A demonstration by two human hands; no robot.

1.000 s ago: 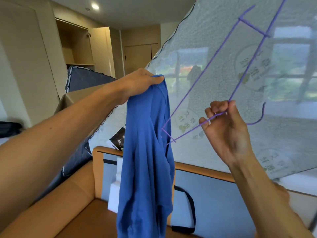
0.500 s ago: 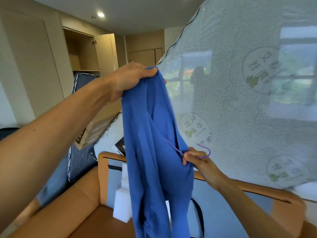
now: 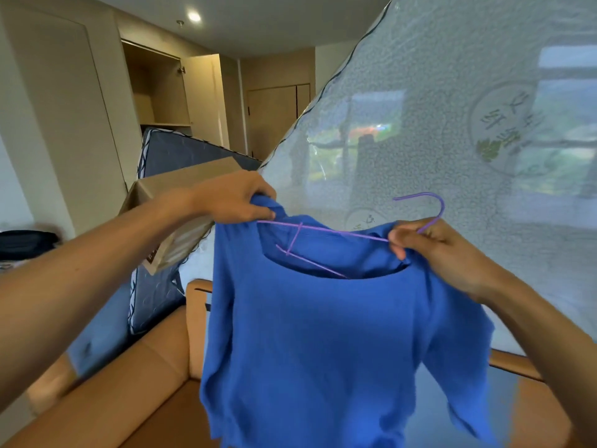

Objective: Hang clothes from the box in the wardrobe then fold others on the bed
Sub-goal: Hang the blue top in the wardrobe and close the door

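Note:
A blue long-sleeved top [image 3: 323,344] hangs spread out in front of me. A thin purple wire hanger [image 3: 326,230] sits inside its neckline, with the hook [image 3: 433,205] sticking out at the right. My left hand [image 3: 235,198] pinches the top's left shoulder. My right hand [image 3: 433,250] grips the hanger's neck together with the collar. A cardboard box [image 3: 181,195] shows behind my left forearm. The open wardrobe [image 3: 158,88] is at the back left.
A plastic-wrapped mattress [image 3: 452,124] leans across the right. A darker mattress [image 3: 181,153] stands behind the box. An orange padded bed frame [image 3: 155,357] lies below. A dark bag [image 3: 26,244] sits at the far left.
The hanger went from outside the top into its neckline. My right hand rose from beside the hanging cloth to collar height, and the top now hangs spread out rather than bunched.

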